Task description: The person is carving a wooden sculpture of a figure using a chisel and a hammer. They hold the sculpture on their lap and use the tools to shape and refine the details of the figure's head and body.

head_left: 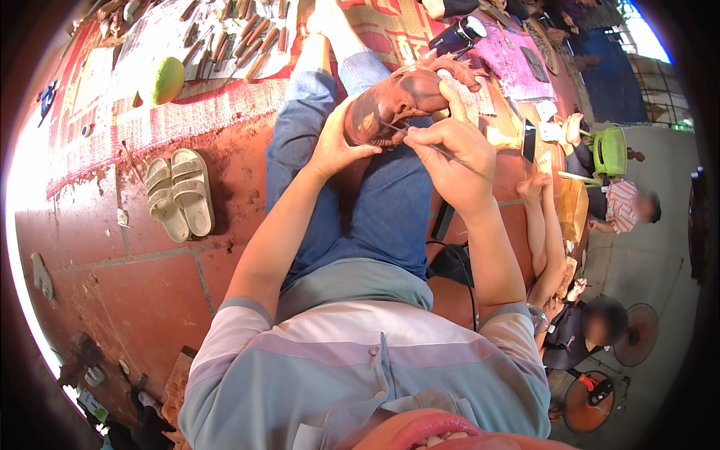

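A reddish-brown wood carving point(373, 105) with dark patches and a knobbly, branching far end rests over my knees. My left hand point(335, 147) is wrapped round its near left side, thumb along the lower edge. In my right hand point(459, 154) a thin, dark, rod-like tool point(448, 153) is pinched between thumb and fingers. Its tip meets the carving near the middle, by a hollow in the wood. Whether the tip is a blade or a file is too small to tell. A pale patch shows on the carving's left part.
Wooden-handled carving tools point(251, 45) lie on a mat point(217, 112) ahead, with a green round fruit point(166, 80). Sandals point(181, 193) sit on the tiled floor at left. A dark bottle point(457, 36) stands beyond the carving. People, a green chair point(609, 152) and fans point(636, 334) are at right.
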Demonstrator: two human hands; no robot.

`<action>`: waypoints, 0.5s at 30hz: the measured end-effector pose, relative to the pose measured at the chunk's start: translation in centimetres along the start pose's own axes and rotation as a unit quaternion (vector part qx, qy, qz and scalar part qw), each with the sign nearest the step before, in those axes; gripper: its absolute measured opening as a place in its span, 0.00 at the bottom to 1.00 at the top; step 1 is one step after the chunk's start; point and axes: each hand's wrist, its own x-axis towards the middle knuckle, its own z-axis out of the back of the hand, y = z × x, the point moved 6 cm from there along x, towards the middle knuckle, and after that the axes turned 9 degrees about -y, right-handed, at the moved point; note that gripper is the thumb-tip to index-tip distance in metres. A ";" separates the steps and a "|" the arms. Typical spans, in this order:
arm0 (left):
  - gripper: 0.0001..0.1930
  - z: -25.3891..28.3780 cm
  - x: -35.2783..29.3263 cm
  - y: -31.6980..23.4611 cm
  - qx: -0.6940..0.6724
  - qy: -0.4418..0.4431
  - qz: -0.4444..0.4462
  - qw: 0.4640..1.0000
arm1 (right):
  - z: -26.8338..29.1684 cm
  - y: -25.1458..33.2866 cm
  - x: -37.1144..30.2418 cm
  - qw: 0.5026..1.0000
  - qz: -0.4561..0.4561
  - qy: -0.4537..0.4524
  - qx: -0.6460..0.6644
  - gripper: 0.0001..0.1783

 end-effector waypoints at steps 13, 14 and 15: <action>0.53 0.1 0.2 -0.8 -0.033 -0.003 0.001 0.999 | 0.3 -0.9 0.6 0.998 -0.016 -0.056 0.007 0.05; 0.53 0.0 0.1 -0.6 -0.032 -0.001 0.005 0.999 | 0.3 -0.9 0.3 0.997 -0.014 -0.070 0.007 0.05; 0.53 -0.1 0.0 -0.4 -0.031 -0.002 0.009 0.999 | 0.2 -0.9 0.3 0.997 -0.009 -0.083 0.009 0.05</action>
